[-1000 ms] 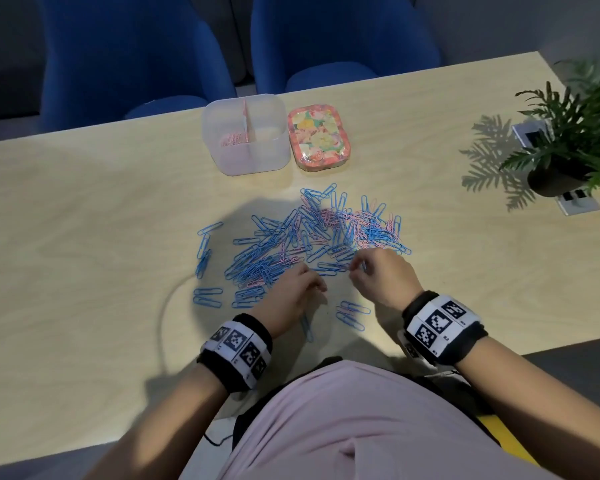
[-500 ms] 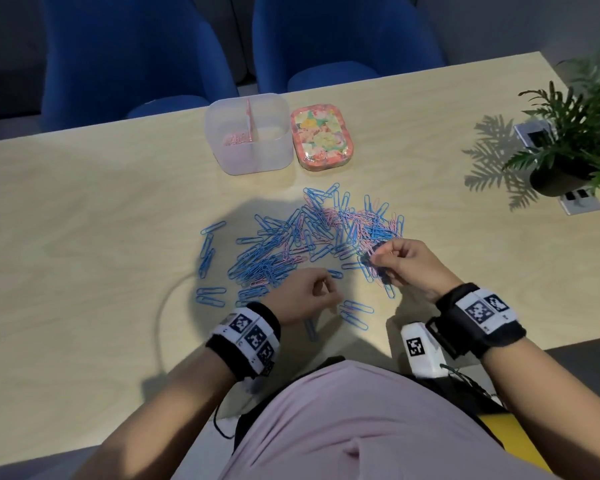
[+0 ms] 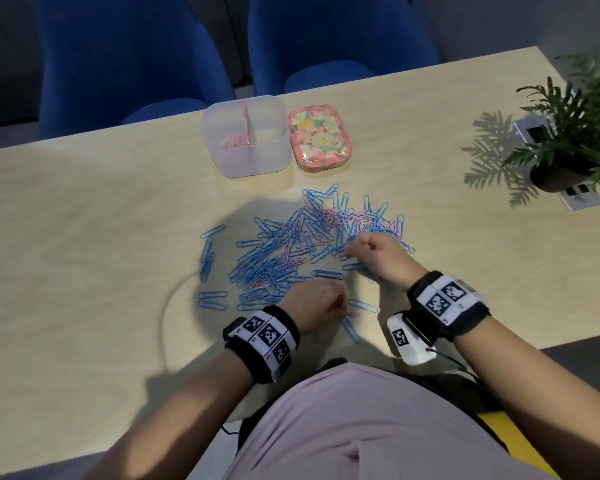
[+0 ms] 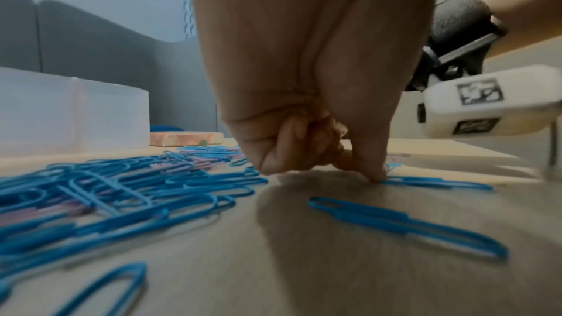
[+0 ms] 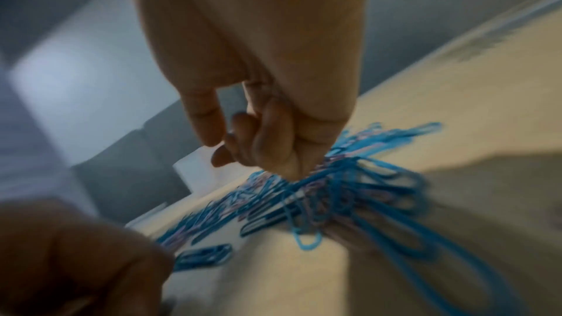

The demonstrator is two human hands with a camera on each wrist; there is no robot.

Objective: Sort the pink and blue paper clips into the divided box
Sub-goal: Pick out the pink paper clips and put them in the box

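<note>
Left hand [image 3: 314, 303]: fingers [image 4: 285, 150] curled under, knuckles down on the desk [image 3: 84, 209]; thumb tip presses the end of a blue paper clip [image 4: 438, 182] lying flat. A thin pink clip [image 3: 351, 312] sticks out from the fingertips in the head view; whether it is pinched cannot be told.

Right hand [image 3: 378, 258]: fingers [image 5: 267, 133] clenched, lowest knuckle in among the clips at the near right edge of the pile. Thumb hangs apart from the curled fingers. Wrist view blurred; whether any clip is actually gripped cannot be told.

Paper clip pile [image 3: 302, 244]: mostly blue, some pink mixed in, spread loose on the desk just beyond both hands. A few blue strays lie apart to the left and near the left hand.

Divided box [image 3: 250, 161]: translucent, beyond the pile toward the far desk edge. Pink clips [image 3: 234, 143] in its left compartment; the right compartment's contents are not clear.

Floral tin [image 3: 319, 138]: just right of the box.

Potted plant [image 3: 568, 133]: far right of desk. Two blue chairs [image 3: 125, 53] behind the desk.
</note>
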